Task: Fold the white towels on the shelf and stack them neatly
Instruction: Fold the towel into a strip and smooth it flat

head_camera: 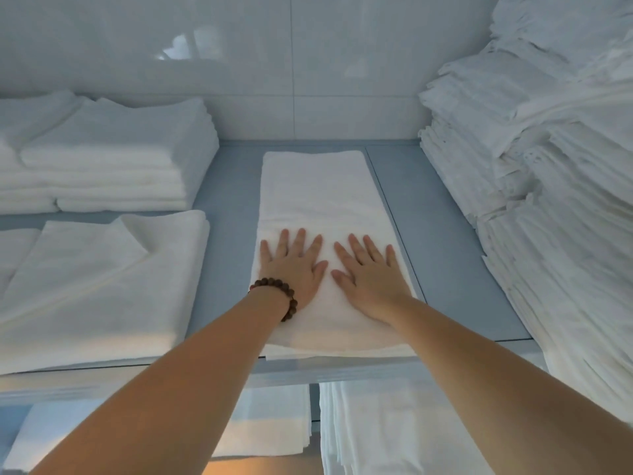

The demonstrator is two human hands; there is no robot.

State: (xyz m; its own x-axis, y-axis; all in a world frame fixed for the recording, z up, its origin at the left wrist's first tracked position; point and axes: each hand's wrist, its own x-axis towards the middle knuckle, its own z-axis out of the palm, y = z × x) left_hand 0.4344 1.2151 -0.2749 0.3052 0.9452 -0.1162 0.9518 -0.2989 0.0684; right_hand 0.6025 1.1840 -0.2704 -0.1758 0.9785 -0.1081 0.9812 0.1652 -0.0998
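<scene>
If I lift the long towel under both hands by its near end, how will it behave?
Probably floppy: the long towel is soft folded cloth lying flat on the shelf, so the far end should sag. Its layers may slide apart. It looks light; both the left hand and right hand rest flat on it.

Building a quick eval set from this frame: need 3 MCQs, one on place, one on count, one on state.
1. Where is the long white folded towel lying?
A. middle of the grey-blue shelf
B. on the tall right stack
C. on the floor

2. How many hands touch it?
A. none
B. one
C. two

3. How are the hands set?
A. fists closed
B. flat, fingers spread
C. pinching a corner

Key:
1 A, it lies between the side piles.
2 C, the left hand with a brown bead bracelet and the right hand both rest on it.
3 B, both palms lie down on the cloth.
</scene>
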